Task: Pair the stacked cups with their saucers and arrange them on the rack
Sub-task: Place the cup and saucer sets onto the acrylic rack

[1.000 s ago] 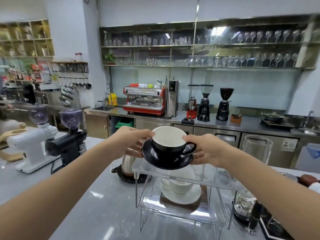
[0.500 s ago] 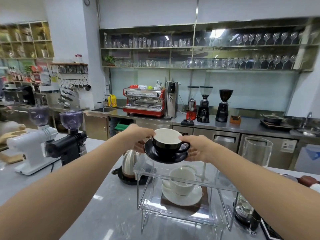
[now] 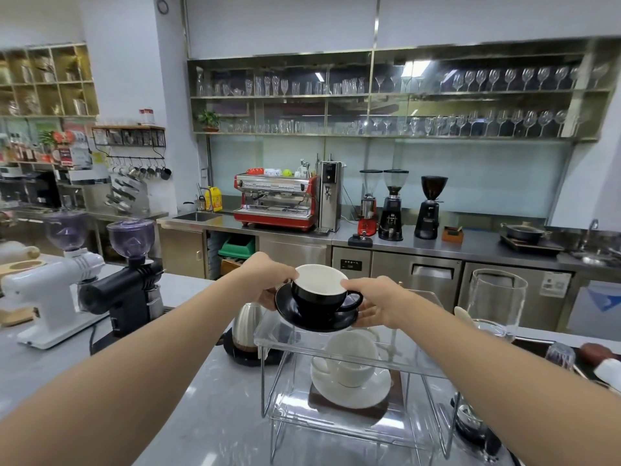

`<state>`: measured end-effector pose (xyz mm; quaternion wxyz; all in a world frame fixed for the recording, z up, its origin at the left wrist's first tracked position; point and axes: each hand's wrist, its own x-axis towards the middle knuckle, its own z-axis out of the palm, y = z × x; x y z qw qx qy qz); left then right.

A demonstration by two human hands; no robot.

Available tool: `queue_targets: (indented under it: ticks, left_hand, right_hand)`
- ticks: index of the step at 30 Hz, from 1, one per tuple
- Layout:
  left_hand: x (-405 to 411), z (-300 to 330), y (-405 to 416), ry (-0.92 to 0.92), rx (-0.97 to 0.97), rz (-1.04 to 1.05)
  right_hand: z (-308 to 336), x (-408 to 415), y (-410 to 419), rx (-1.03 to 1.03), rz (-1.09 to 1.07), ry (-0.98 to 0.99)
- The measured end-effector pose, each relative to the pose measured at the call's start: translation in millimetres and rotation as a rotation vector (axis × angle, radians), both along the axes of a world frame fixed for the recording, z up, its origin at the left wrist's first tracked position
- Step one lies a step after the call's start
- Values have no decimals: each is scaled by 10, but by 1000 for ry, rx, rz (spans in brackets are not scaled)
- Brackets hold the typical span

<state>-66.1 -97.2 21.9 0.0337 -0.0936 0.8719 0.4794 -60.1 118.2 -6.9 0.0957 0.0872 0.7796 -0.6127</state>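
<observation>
A black cup [image 3: 317, 299] with a white inside sits on a black saucer [image 3: 314, 319]. My left hand [image 3: 268, 275] grips the saucer's left edge, thumb on the cup's rim. My right hand [image 3: 378, 302] holds the right edge beside the cup's handle. Together they keep the pair just above the back of the top shelf of a clear two-tier rack [image 3: 403, 359]. On the lower tier a white cup [image 3: 351, 358] rests on a white saucer [image 3: 351, 390].
A steel kettle [image 3: 247, 322] stands left of the rack, with a black grinder [image 3: 126, 290] and a white grinder [image 3: 50, 290] further left. A tall glass [image 3: 495, 299] and dark equipment crowd the rack's right side. The grey counter [image 3: 201, 415] extends in front.
Both hands have carried the black cup and saucer farther away, toward the back of the rack's top shelf. The grip on the saucer is unchanged.
</observation>
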Motion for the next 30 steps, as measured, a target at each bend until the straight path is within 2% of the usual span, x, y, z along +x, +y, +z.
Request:
queue_targets:
  ticks: [16, 21, 30]
  left_hand:
    - [-99, 60, 97, -83, -131, 11]
    - [-87, 34, 116, -52, -207, 25]
    - [-70, -61, 96, 58, -225, 63]
  right_hand:
    - [-12, -68, 26, -4, 9, -30]
    - [-11, -69, 19, -12, 10, -30]
    - [-44, -77, 31, -46, -9, -28]
